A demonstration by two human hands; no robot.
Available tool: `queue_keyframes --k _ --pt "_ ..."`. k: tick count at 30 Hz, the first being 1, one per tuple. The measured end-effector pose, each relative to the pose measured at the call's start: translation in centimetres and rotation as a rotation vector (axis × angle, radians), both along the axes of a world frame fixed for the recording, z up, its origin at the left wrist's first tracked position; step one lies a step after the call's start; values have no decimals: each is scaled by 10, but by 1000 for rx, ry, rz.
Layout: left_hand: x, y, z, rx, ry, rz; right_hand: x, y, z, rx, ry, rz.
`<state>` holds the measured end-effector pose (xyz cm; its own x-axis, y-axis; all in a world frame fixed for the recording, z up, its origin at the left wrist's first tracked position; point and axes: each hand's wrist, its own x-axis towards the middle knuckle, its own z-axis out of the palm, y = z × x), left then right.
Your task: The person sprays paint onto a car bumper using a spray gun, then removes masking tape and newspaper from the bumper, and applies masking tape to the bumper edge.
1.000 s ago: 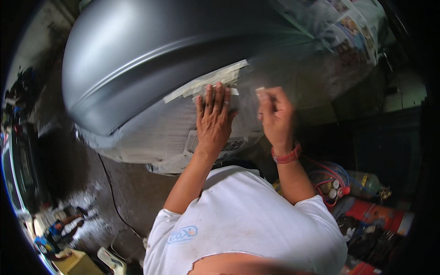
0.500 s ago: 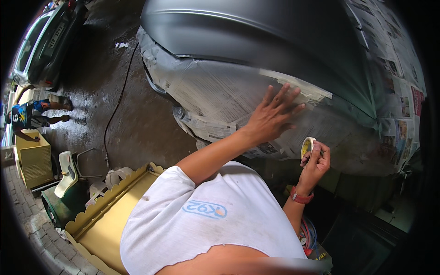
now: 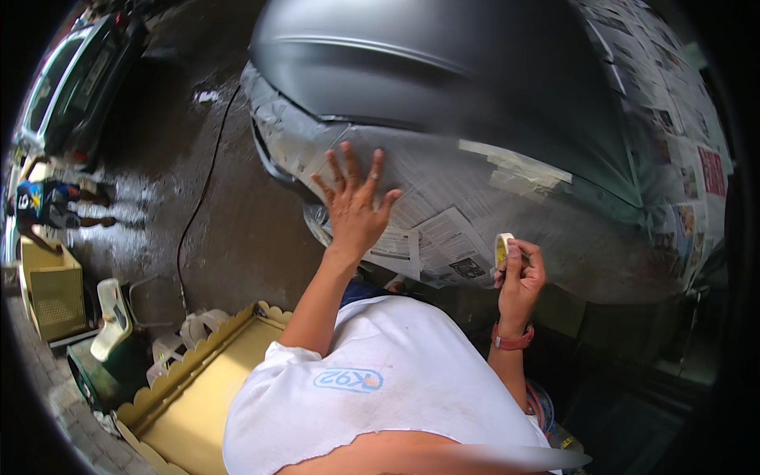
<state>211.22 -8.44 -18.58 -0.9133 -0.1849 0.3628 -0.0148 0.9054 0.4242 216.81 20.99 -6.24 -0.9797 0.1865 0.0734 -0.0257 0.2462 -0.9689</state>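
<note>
My left hand [image 3: 354, 206] is open, its fingers spread over the left part of the newspaper covering [image 3: 451, 237]; whether the palm presses on it I cannot tell. In my right hand [image 3: 522, 281] a roll of masking tape [image 3: 501, 252] is gripped on edge, in front of the lower edge of the paper. Above the paper curves a dark grey car body panel [image 3: 380, 79]. Overlapping pale strips of masking tape [image 3: 518, 168] join paper and panel right of centre. A red band [image 3: 513, 339] circles my right wrist.
More newspaper [image 3: 687, 182] covers the car at the right. A dark hose [image 3: 194, 218] crosses the wet floor. Left stand a person [image 3: 47, 202], a parked car [image 3: 79, 87], a yellowish perforated box [image 3: 55, 289] and a pale chair [image 3: 112, 321]. A yellow scallop-edged piece [image 3: 194, 396] lies close by.
My left hand has moved left across the newspaper, away from the tape strips, with its fingers spread wider. My right hand, still holding the tape roll, has shifted slightly left.
</note>
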Motion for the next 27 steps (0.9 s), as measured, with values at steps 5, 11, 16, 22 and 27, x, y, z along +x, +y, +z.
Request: queue_keyframes --k 5,11,16,22,27 --pt "23 -57 -40 30 17 215 2 -25 3 82 34 95" --pt "67 -128 -152 245 -179 491 15 -38 1 346 27 162" --pt "170 -173 -247 314 -1093 581 29 -44 -9 284 88 170" --pt "298 -169 -271 400 -1587 191 33 -34 -21 281 174 125" --pt "312 -160 -271 497 -1519 205 16 -17 -16 330 267 168"
